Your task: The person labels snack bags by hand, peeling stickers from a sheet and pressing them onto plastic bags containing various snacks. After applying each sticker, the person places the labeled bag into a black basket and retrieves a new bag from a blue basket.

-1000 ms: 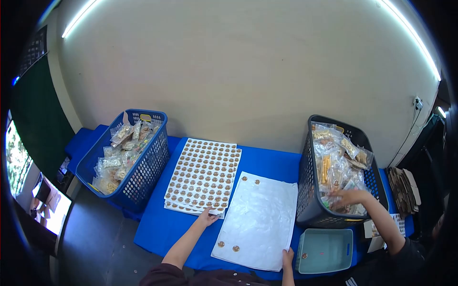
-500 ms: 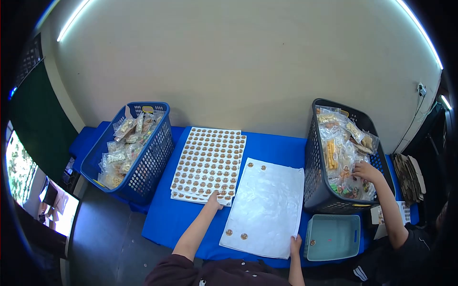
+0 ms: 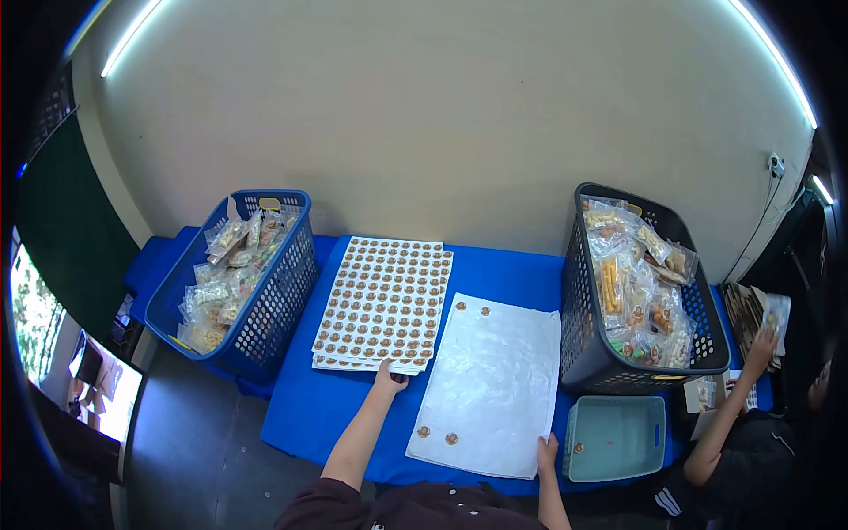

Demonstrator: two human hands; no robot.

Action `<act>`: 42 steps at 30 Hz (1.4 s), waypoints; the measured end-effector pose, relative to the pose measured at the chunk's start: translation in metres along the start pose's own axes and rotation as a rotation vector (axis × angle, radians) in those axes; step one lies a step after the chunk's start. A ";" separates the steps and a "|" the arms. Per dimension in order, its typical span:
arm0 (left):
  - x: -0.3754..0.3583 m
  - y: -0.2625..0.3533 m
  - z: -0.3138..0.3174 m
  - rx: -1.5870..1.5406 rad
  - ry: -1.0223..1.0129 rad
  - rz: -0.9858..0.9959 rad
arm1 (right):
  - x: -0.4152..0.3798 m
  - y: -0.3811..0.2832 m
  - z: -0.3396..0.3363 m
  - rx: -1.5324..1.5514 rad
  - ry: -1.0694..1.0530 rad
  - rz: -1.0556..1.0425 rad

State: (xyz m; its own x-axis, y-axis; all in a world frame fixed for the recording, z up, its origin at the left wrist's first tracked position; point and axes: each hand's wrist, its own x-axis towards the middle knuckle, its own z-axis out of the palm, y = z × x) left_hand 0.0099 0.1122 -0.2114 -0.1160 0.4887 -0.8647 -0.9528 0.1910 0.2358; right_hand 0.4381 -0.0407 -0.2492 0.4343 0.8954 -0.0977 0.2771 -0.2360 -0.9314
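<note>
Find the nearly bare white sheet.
In the head view, the white sheet lies just right of lower centre, between the sticker sheets on its left and the dark basket on its right, the right hand at its near right corner.

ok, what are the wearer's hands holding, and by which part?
Left hand touches the near edge of the sticker sheets; right hand, the right edge of the white sheet towards its near corner. Whether either grips can't be told.

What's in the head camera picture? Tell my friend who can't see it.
A person's left hand touches a stack of round-sticker sheets and their right hand touches a mostly bare white sheet on a blue table. A blue basket and a dark basket hold bagged snacks; at right, another person holds a packet.
</note>
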 end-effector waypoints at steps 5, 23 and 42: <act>0.012 0.010 -0.004 -0.132 -0.245 0.066 | -0.001 -0.012 -0.002 0.069 -0.063 0.049; -0.129 0.069 -0.035 -0.220 -0.677 0.047 | 0.026 -0.082 0.108 0.249 -0.213 0.220; -0.059 0.012 -0.105 0.420 -0.479 -0.107 | 0.033 -0.099 0.272 -0.032 -0.447 0.079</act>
State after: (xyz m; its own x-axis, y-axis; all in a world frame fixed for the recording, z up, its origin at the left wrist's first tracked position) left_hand -0.0239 -0.0041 -0.2041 0.2041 0.7556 -0.6224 -0.7503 0.5291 0.3963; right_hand 0.1920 0.1152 -0.2560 0.0444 0.9475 -0.3166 0.2872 -0.3157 -0.9044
